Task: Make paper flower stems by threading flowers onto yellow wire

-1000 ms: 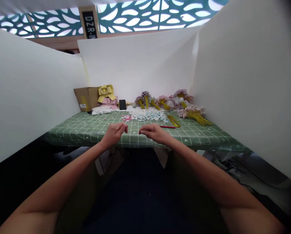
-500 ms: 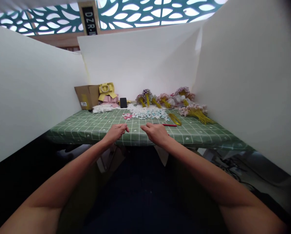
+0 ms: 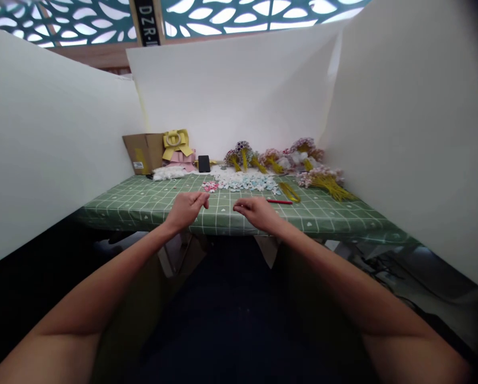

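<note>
— while both hands hover at the tablecloth's [image 3: 143, 205] near edge, what do i hold?
— left hand [image 3: 186, 209] and right hand [image 3: 256, 212] pinch shut; contents too small to tell. paper blossoms [image 3: 243, 184] mid-table: light, crushable, pinch gently.

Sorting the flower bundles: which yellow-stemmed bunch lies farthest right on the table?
The pale pink bunch with long yellow stems, nearest the right white wall; the others sit further left along the back.

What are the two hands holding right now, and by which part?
It cannot be told. The left hand and right hand hover over the green checked tablecloth with fingertips pinched together, but anything between them is too small to see.
</note>
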### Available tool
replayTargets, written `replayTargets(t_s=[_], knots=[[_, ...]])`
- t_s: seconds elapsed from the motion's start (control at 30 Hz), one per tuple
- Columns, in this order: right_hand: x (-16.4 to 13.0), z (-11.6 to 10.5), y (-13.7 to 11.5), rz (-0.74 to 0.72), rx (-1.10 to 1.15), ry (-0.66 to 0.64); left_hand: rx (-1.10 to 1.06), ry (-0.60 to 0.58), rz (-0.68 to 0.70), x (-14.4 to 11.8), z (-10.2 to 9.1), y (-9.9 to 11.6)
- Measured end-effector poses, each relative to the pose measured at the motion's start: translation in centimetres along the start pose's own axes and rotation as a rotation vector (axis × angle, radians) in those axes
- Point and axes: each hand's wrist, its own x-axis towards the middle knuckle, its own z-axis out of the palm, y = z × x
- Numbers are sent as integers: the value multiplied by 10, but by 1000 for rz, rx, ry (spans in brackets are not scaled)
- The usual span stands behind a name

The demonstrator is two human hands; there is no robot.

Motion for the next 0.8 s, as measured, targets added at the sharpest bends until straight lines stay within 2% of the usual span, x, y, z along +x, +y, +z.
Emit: replayTargets(t_s=[0.07,0.13,0.2,0.23,0.3,0.37,0.4,0.47,0.5,0.53,0.57,0.63,0.7,0.77,0.8], knots=[[1,10,3,-79,-409,169,-203,-92,-290,1,14,-17],[1,16,6,-177,-660,197,-412,-171,-471,1,24,-29],[0,18,8,-219,-712,179,-524,-218,-519,0,28,-32],[-1,16,7,-207,-658,176,-520,-216,-496,-1,27,-30],[-1,10,4,-154,-389,152,-408,-141,-362,-1,18,-21],[-2,-3,0,-95,26,40,-221,0,-102,-3,4,-7],[-3,-10,-1,-73,239,-67,-129,80,55,-4,-4,1],[-4,-23,-3,-42,563,-328,4,150,338,-6,-17,15],[-5,-26,-3,-31,646,-431,41,170,411,-6,-20,19],[-4,-26,-2,-21,671,-487,64,181,429,-6,-21,21],[-4,-24,-1,-8,633,-481,74,182,388,-6,-18,20],[-1,-11,2,23,380,-307,56,147,173,-4,-7,9],[1,4,5,19,-46,-44,-35,2,-105,-2,10,-9],[2,14,7,-72,-433,106,-202,-52,-356,-1,25,-26],[2,17,8,-129,-569,144,-286,-79,-421,-1,31,-32]])
